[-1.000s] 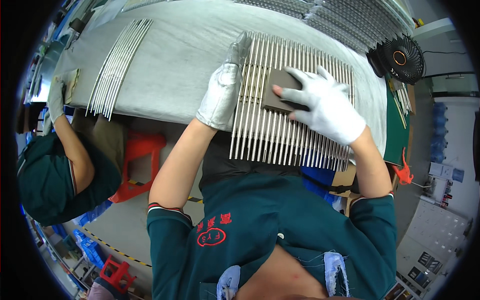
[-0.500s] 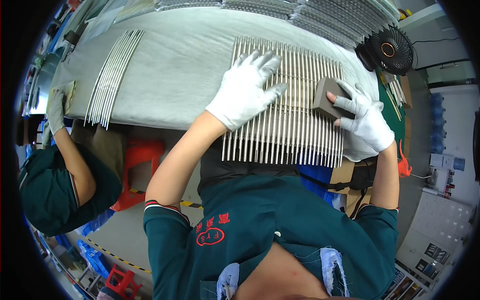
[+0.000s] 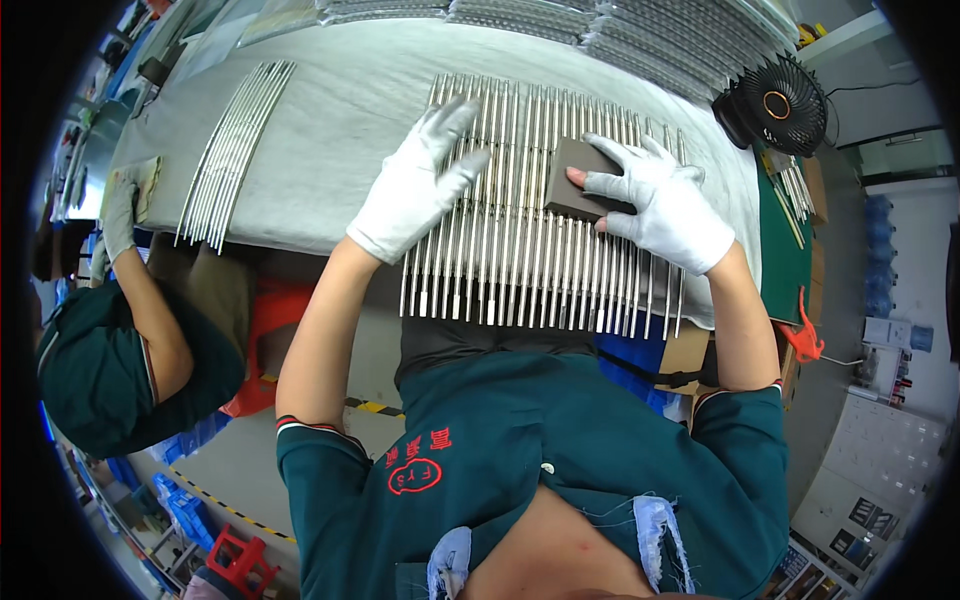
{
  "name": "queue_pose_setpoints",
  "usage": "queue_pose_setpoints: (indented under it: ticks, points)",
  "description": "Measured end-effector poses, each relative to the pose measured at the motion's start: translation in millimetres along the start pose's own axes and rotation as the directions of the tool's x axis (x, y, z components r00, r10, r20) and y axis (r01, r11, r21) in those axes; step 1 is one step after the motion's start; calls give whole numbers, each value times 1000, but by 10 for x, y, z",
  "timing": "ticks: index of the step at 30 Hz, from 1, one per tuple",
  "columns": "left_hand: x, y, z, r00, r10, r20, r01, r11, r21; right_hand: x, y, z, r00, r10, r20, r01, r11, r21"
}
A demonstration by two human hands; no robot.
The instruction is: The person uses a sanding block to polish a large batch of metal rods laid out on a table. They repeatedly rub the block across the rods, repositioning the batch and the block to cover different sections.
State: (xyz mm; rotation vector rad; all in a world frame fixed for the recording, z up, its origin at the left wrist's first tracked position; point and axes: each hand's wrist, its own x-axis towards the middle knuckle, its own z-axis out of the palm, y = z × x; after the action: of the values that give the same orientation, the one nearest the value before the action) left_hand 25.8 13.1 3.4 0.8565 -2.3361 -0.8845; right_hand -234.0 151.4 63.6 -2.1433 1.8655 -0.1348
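Observation:
A row of thin, shiny metal rods (image 3: 520,265) lies side by side on the white cloth-covered table, with their lower ends sticking out past its near edge. My left hand (image 3: 415,185), in a white glove, rests at the row's left edge, fingers apart and holding nothing. In my white-gloved right hand (image 3: 655,205) is a grey-brown rectangular block (image 3: 583,178), lying on top of the rods right of the middle. Bare thumb and fingertip skin shows at the block. A few rods at the right end stand apart from the rest.
A smaller bundle of rods (image 3: 235,150) lies at the left on the white cloth (image 3: 340,130). Beside it a co-worker's gloved hand (image 3: 120,215) holds a yellowish cloth. Stacked wrapped rods (image 3: 660,45) line the back. A black fan (image 3: 775,103) stands at the right.
Both my hands have moved left, the right one carrying the block across the rods. The row has shifted left too, and gaps have opened between rods at its right end.

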Motion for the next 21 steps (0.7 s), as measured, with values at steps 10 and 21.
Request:
queue_pose_setpoints:
  ticks: [10, 21]
  points:
    - [-89, -145, 5, 955, -278, -99, 31, 430, -902, -901, 501, -361, 964, 247, 99, -250, 968, 27]
    - [-97, -161, -16, 941, -324, -95, 37, 378, -925, -623, 305, -214, 999, 29, 29, -30, 999, 29]
